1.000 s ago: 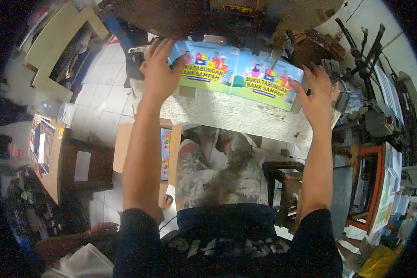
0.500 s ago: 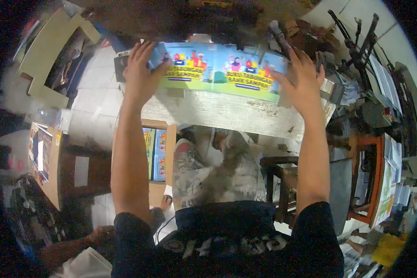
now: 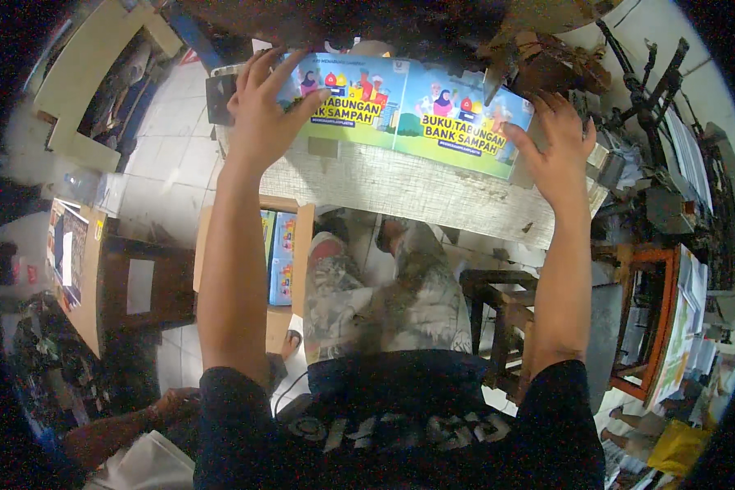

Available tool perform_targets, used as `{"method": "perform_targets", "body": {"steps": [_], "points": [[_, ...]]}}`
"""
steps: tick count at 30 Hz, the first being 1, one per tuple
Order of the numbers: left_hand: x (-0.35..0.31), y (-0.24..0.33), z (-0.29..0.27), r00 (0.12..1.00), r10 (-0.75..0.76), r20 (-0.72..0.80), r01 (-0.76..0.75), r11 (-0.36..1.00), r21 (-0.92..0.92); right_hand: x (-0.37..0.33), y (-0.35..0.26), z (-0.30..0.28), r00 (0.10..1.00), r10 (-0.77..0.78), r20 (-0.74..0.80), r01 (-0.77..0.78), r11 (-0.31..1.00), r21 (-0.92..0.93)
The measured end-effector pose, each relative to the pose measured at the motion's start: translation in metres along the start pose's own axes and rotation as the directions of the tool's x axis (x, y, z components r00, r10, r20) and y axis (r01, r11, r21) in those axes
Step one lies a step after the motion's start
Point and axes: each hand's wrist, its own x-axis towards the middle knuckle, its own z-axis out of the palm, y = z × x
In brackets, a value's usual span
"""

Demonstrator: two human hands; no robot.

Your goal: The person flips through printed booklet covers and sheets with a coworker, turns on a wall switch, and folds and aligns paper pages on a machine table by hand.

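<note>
A wide printed booklet sheet [image 3: 396, 118], blue and green with two matching cartoon covers side by side, lies at the far side of a pale, worn narrow table [image 3: 408, 186]. Around its left end is my left hand [image 3: 261, 110], the thumb on the printed face and the fingers bent over near the far edge. My right hand [image 3: 559, 143] grips the opposite end, thumb on the face and fingers at the outer edge. Whether one sheet or a thin stack is held, I cannot tell. Dark machinery [image 3: 433, 28] stands just beyond the sheet.
Below the table at left, an open cardboard box [image 3: 304, 253] holds similar printed booklets [image 3: 282, 257]. A dark wooden stool [image 3: 502, 298] stands right of my legs. Another person's arm [image 3: 135, 429] shows at lower left. Papers and metal parts crowd the right side.
The whole view has shifted a little, and the sheet's print looks sharper. Both hands stay at the sheet's ends, with little visible movement against the table.
</note>
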Motion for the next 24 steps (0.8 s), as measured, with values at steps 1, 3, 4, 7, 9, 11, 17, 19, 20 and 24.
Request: {"method": "perform_targets", "body": {"steps": [1,3,4,7,9,11,17,19,20,24], "points": [[0.000,-0.002,0.000,1.000,0.001,0.002,-0.001,1.000,-0.003,-0.001,0.001,0.000,1.000,0.003,-0.008,-0.003,1.000,0.007],[0.003,-0.002,-0.003,1.000,-0.021,0.009,0.020,0.997,0.071,0.004,-0.001,0.001,1.000,0.009,0.005,-0.009,0.999,0.039],[0.004,0.005,-0.009,0.996,-0.051,0.074,0.040,0.989,0.140,0.005,-0.002,0.000,1.000,0.013,0.015,-0.015,0.997,0.073],[0.002,0.002,-0.006,0.998,-0.029,0.048,0.027,0.999,0.037,0.001,-0.004,-0.002,0.999,0.038,0.015,-0.039,0.997,0.069],[0.003,0.003,-0.007,0.997,-0.049,0.058,0.045,0.997,0.065,0.003,-0.005,-0.002,0.999,0.040,0.005,-0.040,0.997,0.069],[0.002,0.006,-0.006,0.995,-0.067,0.069,0.061,0.994,0.088,0.001,-0.003,0.000,0.999,0.043,-0.001,-0.043,0.997,0.064],[-0.003,-0.004,0.002,0.987,-0.136,-0.089,0.096,0.929,-0.357,-0.001,-0.013,-0.003,0.996,0.086,-0.029,-0.084,0.993,0.083],[0.001,-0.007,-0.009,0.983,-0.122,-0.137,0.065,0.931,-0.359,0.002,-0.021,-0.001,0.997,0.074,-0.035,-0.074,0.997,0.022],[0.003,-0.010,-0.016,0.990,-0.066,-0.128,0.042,0.983,-0.181,0.004,-0.026,0.001,0.996,0.074,-0.039,-0.073,0.997,0.026],[-0.001,-0.023,-0.025,0.998,-0.051,-0.041,0.055,0.992,0.116,0.013,-0.045,0.004,0.997,-0.004,-0.083,0.008,0.999,0.047]]}}
